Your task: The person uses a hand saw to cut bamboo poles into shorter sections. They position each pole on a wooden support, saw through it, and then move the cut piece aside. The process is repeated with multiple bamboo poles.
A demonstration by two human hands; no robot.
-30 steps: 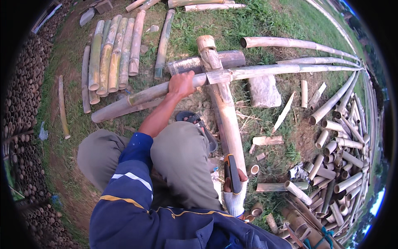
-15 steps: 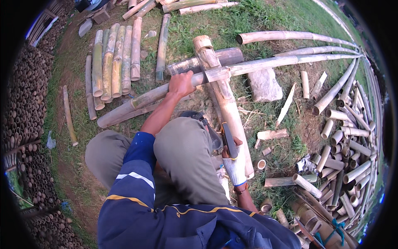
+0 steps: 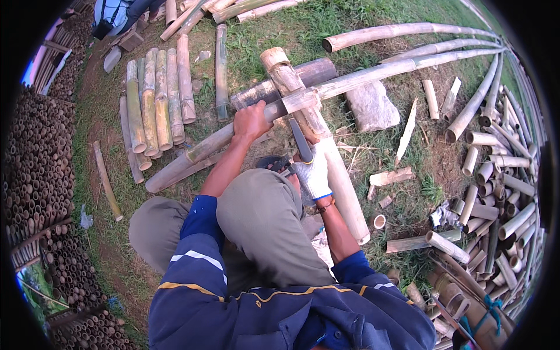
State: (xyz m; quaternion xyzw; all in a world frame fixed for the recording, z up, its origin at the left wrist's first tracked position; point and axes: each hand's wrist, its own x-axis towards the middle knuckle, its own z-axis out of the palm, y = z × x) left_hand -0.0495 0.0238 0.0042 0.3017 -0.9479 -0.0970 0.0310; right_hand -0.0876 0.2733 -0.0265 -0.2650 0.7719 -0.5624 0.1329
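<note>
My left hand (image 3: pixel 252 121) is bare and wrapped over a long bamboo pole (image 3: pixel 373 73), holding it just left of where it crosses a thicker pale bamboo log (image 3: pixel 344 186). In my right hand (image 3: pixel 314 172), which wears a white knitted glove, is a hand saw (image 3: pixel 300 141). Its blade slants up toward the pole, where a dark line crosses the bamboo beside my left hand. The fingers largely hide the saw's handle. A dark, weathered bamboo length (image 3: pixel 318 71) lies under the crossing.
Cut bamboo lengths (image 3: pixel 149 99) lie side by side at left. A large grey stone (image 3: pixel 373 105) sits right of the log. Bamboo offcuts (image 3: pixel 501 192) are heaped at right, and stacked bamboo (image 3: pixel 35 146) lines the far left. Part of another person (image 3: pixel 116 14) shows at the top left.
My right hand has moved forward with the saw, away from my body and closer to the pole. My left hand keeps its hold. The view has shifted slightly.
</note>
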